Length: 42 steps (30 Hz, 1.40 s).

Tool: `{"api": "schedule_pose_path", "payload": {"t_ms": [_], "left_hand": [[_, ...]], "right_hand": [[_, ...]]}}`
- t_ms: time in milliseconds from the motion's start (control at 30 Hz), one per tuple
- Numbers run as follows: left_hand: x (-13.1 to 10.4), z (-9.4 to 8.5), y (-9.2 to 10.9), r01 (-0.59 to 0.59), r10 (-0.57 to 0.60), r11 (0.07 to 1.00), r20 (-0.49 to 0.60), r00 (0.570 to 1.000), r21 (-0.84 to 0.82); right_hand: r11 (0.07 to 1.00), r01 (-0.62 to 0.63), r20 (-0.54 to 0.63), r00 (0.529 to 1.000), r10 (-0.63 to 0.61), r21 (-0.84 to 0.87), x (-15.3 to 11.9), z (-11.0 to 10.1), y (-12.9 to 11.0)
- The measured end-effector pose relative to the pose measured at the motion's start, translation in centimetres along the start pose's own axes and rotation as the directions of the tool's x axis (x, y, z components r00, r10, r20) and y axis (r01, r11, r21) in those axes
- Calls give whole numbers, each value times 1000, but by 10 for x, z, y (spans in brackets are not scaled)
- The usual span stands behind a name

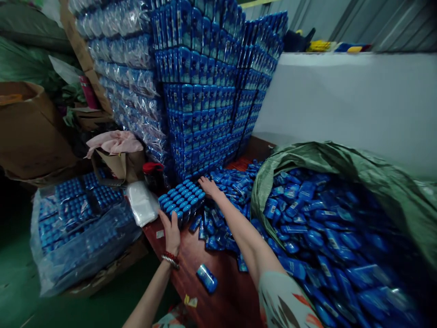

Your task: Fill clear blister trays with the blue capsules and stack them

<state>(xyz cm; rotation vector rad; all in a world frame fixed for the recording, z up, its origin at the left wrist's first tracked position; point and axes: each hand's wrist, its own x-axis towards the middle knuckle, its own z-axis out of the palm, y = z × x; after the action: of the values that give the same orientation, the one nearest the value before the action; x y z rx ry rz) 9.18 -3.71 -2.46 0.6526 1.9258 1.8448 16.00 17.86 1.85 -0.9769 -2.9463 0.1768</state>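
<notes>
A tight block of small blue bottles (180, 198), caps up in rows, stands on the reddish-brown table (191, 255). At its near left corner is my left hand (171, 234), thumb and fingers apart, with the fingertips by the block's side. My right hand (210, 188) reaches to the far right corner, its fingers stretched out along the block's edge. One loose blue bottle (206, 278) lies on the table nearer to me. A heap of loose blue bottles (235, 184) spreads right of the block, partly behind my right arm.
An open green sack (269, 182) full of blue bottles is at right. Tall stacks of blue bottles (201, 100) rise behind. Clear plastic bags (141, 202), a red-lidded jar (152, 175) and a beige bag (126, 164) stand left, beside a wrapped bottle pack (82, 237).
</notes>
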Motion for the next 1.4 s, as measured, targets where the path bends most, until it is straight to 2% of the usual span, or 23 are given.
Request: {"api": "schedule_pose_path", "payload": {"t_ms": [100,233,300,400,500,633,767,933,1067,1267,1400], "left_hand": [[-4,2,-4,-97,97,993,-3,995,68],[-12,1,-18,-175,175,977,10,985,125],[-21,2,-30,-114,118,982,-22,993,148],[-38,6,-48,66,-65,986,-16,998,152],[-46,11,-56,85,-85,983,-8,996,165],[-31,11,-53,11,3,985,-76,997,174],[-12,10,-53,-77,93,981,-82,992,180],[-1,20,-59,-156,195,960,-153,969,232],[4,24,-58,-161,217,956,-222,951,245],[6,21,-59,-113,180,949,-212,961,294],[4,29,-58,-41,128,930,-217,968,364]], "right_hand": [[997,10,55,998,-5,-77,-8,7,1],[992,23,146,989,-5,-121,-3,15,-2],[992,17,171,985,4,-126,1,17,-2],[991,11,177,984,13,-132,0,17,1],[987,-18,159,986,44,-159,-11,16,6],[977,-66,126,988,93,-203,-21,16,5],[974,-63,97,992,86,-215,-10,16,0],[983,-11,170,984,43,-184,-4,25,4],[985,3,175,984,28,-171,-24,28,11],[988,5,154,988,19,-153,-68,24,13],[989,4,105,994,12,-150,-91,26,9]]}}
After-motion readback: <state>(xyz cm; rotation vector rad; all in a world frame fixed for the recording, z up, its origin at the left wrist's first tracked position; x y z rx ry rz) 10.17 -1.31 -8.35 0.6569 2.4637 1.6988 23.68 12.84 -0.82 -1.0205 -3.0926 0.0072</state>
